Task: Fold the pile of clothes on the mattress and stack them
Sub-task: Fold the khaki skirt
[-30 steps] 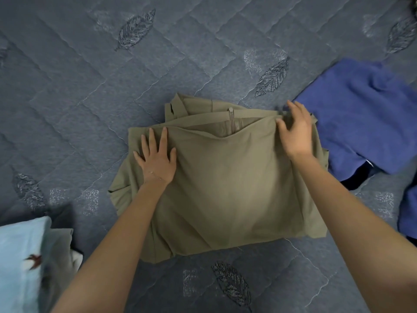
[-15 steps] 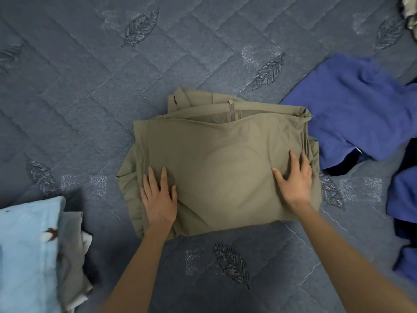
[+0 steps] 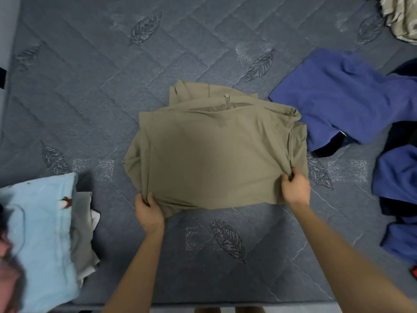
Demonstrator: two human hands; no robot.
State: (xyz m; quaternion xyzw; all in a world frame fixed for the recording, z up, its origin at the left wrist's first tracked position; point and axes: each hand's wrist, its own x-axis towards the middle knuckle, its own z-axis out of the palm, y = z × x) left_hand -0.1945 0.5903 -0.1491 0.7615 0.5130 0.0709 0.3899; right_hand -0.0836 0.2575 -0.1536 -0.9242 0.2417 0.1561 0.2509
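Note:
A folded olive-green garment (image 3: 212, 152) with a zipper at its far edge lies in the middle of the grey quilted mattress (image 3: 90, 86). My left hand (image 3: 149, 212) pinches its near left corner. My right hand (image 3: 294, 188) grips its near right corner, bunching the cloth there. A stack of folded clothes (image 3: 42, 240) with a light blue piece on top sits at the near left. Unfolded blue garments (image 3: 345, 98) lie to the right of the olive one.
More blue and dark clothes (image 3: 399, 195) are heaped along the right edge. A pale beige cloth (image 3: 401, 16) lies at the far right corner. The mattress's near edge (image 3: 203, 304) runs just below my forearms, and its left edge (image 3: 11, 64) shows at the far left.
Both hands slid from the garment's far part down to its near edge. They went from lying flat on the cloth to gripping the near corners.

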